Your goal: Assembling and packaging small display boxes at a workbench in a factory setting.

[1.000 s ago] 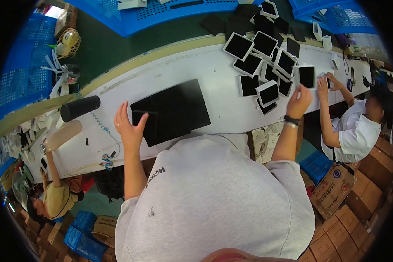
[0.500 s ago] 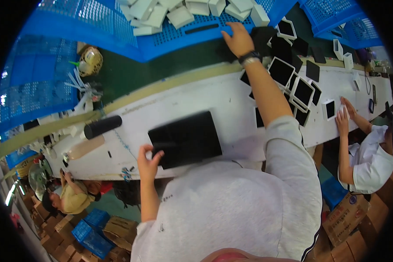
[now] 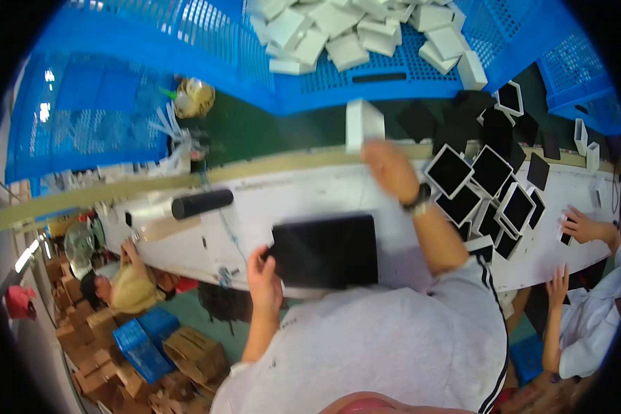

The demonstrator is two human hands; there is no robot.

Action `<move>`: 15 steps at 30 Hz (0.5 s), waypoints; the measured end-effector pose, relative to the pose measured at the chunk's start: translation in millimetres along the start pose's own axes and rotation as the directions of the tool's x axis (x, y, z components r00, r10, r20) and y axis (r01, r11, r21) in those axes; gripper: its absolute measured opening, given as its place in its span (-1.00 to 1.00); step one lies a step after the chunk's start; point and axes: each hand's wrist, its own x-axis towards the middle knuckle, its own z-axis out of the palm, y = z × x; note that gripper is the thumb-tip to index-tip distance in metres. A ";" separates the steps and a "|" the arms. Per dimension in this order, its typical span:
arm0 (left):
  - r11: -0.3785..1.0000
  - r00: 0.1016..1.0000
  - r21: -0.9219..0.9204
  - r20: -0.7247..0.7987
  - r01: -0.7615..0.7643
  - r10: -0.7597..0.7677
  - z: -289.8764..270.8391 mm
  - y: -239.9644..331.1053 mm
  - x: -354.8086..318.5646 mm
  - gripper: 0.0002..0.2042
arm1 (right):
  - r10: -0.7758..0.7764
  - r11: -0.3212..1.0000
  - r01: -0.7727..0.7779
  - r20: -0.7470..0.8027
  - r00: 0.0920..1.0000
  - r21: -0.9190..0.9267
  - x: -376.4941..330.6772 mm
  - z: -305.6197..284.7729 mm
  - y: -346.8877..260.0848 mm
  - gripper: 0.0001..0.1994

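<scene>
Box (image 3: 364, 124), white and rectangular, seems grasped by the blurred right hand (image 3: 393, 172) at the counter's (image 3: 317, 190) far edge; a loose grip could drop it beyond. Near edge: left hand (image 3: 263, 278) beside flat black rectangular panel (image 3: 328, 252), its grip unclear.

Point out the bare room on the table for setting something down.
One patch of white table lies beyond the black panel, bordered by the beige edge and the right hand. A smaller one sits between panel and right forearm. Crowded: right of that forearm, under piled black-faced white boxes; the blue crate is heaped too.
</scene>
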 end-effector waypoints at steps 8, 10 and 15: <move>0.998 0.988 -0.060 0.150 -0.018 0.027 25.4 -14.3 8.1 -0.71 | 0.250 0.934 -0.321 0.354 0.901 0.157 -118.7 -3.7 -173.2 -0.75; 0.993 0.953 0.068 0.293 -0.101 0.076 22.7 -22.3 0.4 -0.70 | 0.448 0.802 -0.509 0.248 0.859 0.313 -121.1 -7.3 -189.8 -0.70; 0.928 0.795 0.219 0.595 -0.300 0.117 12.1 -27.9 -21.3 0.02 | 0.639 0.325 -0.773 0.477 0.604 0.544 -122.8 -5.3 -210.9 -0.64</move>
